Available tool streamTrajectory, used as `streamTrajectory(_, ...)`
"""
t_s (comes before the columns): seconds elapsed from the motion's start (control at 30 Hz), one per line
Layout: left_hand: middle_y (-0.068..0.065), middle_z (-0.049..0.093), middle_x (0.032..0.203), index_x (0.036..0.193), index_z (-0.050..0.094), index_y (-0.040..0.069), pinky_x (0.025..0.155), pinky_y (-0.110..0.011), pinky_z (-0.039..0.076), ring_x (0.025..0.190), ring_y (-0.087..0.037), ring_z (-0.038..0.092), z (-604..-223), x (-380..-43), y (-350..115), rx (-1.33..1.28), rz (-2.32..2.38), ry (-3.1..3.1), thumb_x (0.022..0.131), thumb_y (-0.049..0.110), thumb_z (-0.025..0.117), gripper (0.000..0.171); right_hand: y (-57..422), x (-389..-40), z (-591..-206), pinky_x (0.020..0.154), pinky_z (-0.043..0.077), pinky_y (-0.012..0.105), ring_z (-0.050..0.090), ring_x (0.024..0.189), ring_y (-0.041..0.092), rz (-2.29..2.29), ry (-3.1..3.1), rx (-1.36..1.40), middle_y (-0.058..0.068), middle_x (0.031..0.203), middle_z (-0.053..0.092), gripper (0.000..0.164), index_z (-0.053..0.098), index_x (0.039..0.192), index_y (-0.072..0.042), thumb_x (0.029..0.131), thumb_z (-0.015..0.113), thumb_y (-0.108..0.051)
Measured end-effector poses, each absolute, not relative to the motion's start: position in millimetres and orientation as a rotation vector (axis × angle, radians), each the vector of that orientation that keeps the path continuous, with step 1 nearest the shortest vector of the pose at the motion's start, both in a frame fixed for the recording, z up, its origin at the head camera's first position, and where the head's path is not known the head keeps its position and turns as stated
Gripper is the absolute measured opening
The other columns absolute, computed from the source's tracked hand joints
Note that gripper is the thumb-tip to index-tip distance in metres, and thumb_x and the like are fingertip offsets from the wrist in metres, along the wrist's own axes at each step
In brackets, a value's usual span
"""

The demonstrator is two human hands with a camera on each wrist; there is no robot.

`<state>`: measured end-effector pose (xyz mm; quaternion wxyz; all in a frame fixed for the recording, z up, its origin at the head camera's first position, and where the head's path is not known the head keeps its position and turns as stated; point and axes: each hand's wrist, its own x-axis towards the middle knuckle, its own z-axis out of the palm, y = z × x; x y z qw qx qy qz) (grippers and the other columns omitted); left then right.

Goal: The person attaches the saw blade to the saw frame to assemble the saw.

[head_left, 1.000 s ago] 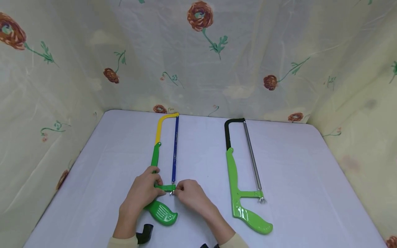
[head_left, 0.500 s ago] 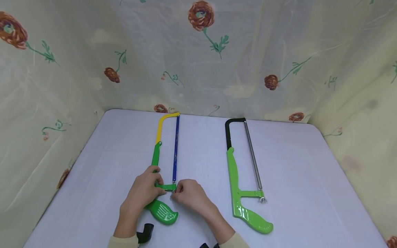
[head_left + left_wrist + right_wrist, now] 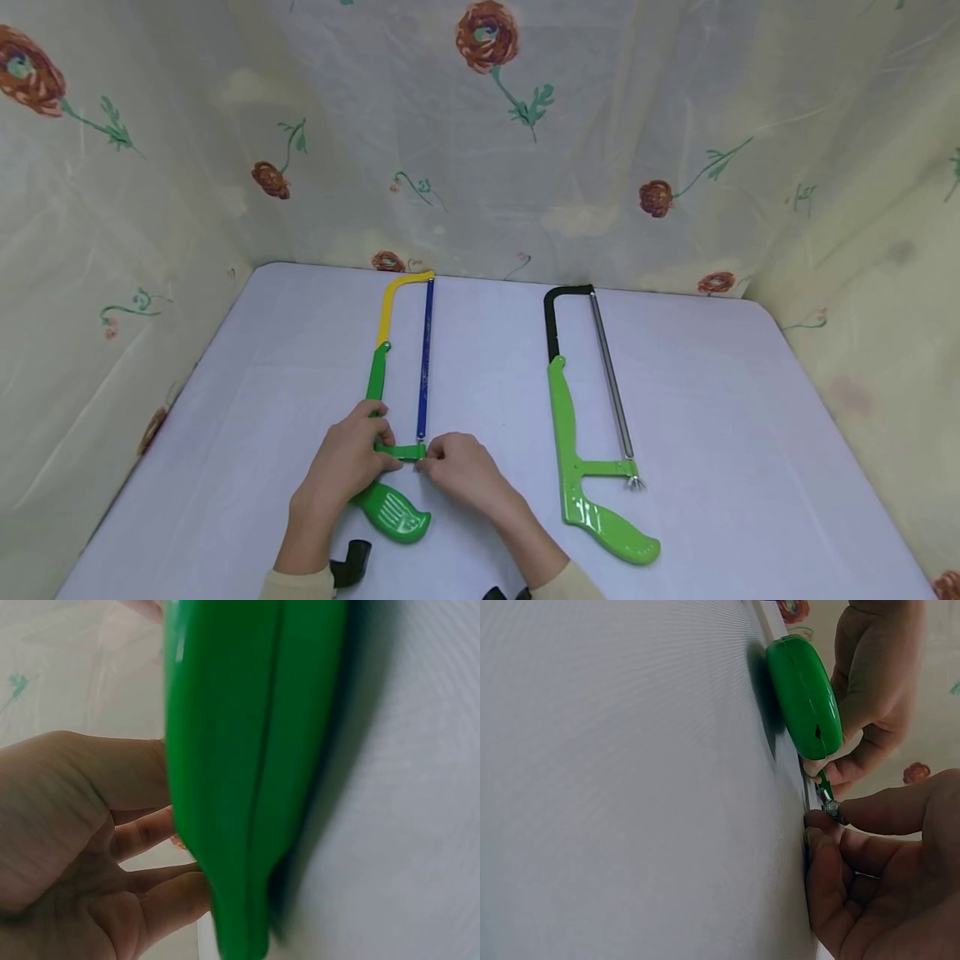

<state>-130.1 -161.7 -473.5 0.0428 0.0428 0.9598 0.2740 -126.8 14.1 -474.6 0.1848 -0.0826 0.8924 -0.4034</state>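
Note:
A hacksaw with a dark green handle [image 3: 393, 514], a yellow front bow [image 3: 386, 312] and a blue blade [image 3: 426, 358] lies flat on the white table. My left hand [image 3: 347, 454] holds its green frame near the lower cross arm [image 3: 405, 452], fingers bent over it. At the end of that arm, thumb and fingertips of my right hand [image 3: 467, 473] pinch the small metal wing nut [image 3: 831, 807], which is mostly covered in the head view. The green handle [image 3: 240, 750] fills the middle of the left wrist view, hiding part of the left fingers.
A second hacksaw with a light green handle [image 3: 611, 533], black bow [image 3: 551, 321] and grey blade [image 3: 611, 375] lies to the right. Flower-patterned cloth [image 3: 570, 167] stands behind and beside the white table [image 3: 720, 433].
My right fingertips have shifted slightly left over the wing nut, which showed below the cross arm a second ago. The left hand and both hacksaws stay in place.

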Motion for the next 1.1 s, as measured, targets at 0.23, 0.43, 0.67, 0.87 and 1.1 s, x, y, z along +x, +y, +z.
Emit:
streamTrajectory(0.23,-0.005,0.058,0.135,0.078,0.071,0.015,0.095,-0.043,0.055,0.122,-0.032,0.060,-473.6,-129.9,-161.9,0.125,0.849,2.937,0.070,0.017,0.089,0.019,14.1,-125.6,-475.5,0.048,0.033,0.023,0.044,0.056,0.012,-1.146,2.525,-0.243,-0.001,0.064,0.055,0.016,0.068,0.078,-0.007,0.090,0.059,-0.011)
streamTrajectory(0.43,-0.006,0.058,0.136,0.078,0.071,0.014,0.094,-0.043,0.056,0.124,-0.032,0.060,-474.9,-129.2,-163.0,0.144,0.870,2.945,0.070,0.015,0.089,0.020,14.8,-124.6,-476.9,0.047,0.036,0.023,0.047,0.056,0.011,-1.189,2.550,-0.266,-0.001,0.065,0.057,0.010,0.065,0.080,-0.008,0.090,0.064,-0.008)
streamTrajectory(0.67,-0.006,0.058,0.136,0.079,0.071,0.013,0.094,-0.043,0.056,0.124,-0.032,0.060,-474.6,-128.8,-162.8,0.136,0.891,2.934,0.071,0.014,0.089,0.019,14.7,-123.7,-476.5,0.047,0.037,0.021,0.048,0.053,0.009,-1.150,2.566,-0.287,-0.003,0.060,0.055,0.017,0.064,0.069,-0.009,0.085,0.071,-0.011)
streamTrajectory(0.87,-0.006,0.057,0.137,0.079,0.071,0.013,0.094,-0.043,0.056,0.123,-0.032,0.060,-474.6,-129.4,-162.8,0.131,0.898,2.931,0.071,0.014,0.088,0.019,13.6,-125.5,-478.5,0.045,0.033,0.020,0.043,0.050,0.007,-1.153,2.552,-0.258,-0.007,0.054,0.050,0.034,0.059,0.060,-0.013,0.085,0.074,-0.030)
streamTrajectory(1.1,-0.004,0.057,0.136,0.079,0.071,0.014,0.094,-0.043,0.055,0.124,-0.032,0.059,-475.9,-129.7,-163.3,0.127,0.895,2.930,0.072,0.016,0.088,0.019,13.0,-125.5,-478.6,0.043,0.028,0.020,0.039,0.047,0.008,-1.174,2.539,-0.233,-0.007,0.051,0.043,0.030,0.060,0.059,-0.013,0.088,0.063,-0.020)
